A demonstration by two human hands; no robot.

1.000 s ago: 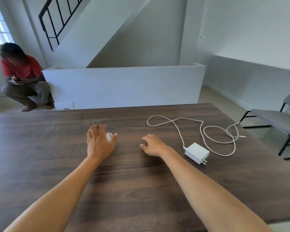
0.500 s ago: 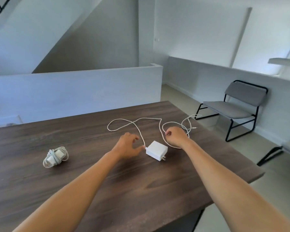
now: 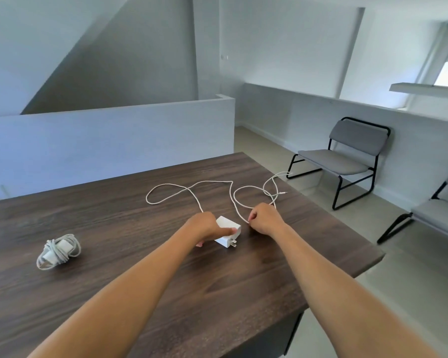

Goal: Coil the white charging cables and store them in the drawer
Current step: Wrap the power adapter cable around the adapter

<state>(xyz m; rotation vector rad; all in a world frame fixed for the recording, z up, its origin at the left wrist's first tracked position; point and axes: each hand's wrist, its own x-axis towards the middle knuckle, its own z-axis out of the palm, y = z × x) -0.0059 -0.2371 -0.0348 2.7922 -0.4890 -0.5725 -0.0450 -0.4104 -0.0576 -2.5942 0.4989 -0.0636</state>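
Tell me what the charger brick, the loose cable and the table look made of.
Charger brick: smooth matte white plastic, likely; two metal prongs.
Loose cable: white, looks faintly textured, perhaps braided; too thin to be sure.
Table: dark wood grain, matte; veneer or laminate, can't tell.

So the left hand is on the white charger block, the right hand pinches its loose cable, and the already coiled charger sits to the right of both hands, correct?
Not quite. In the head view the coiled charger lies to the left of both hands, not the right. The left hand on the charger block and the right hand pinching the loose cable are correct.

No readable text, label, brand or number shows on anything in view
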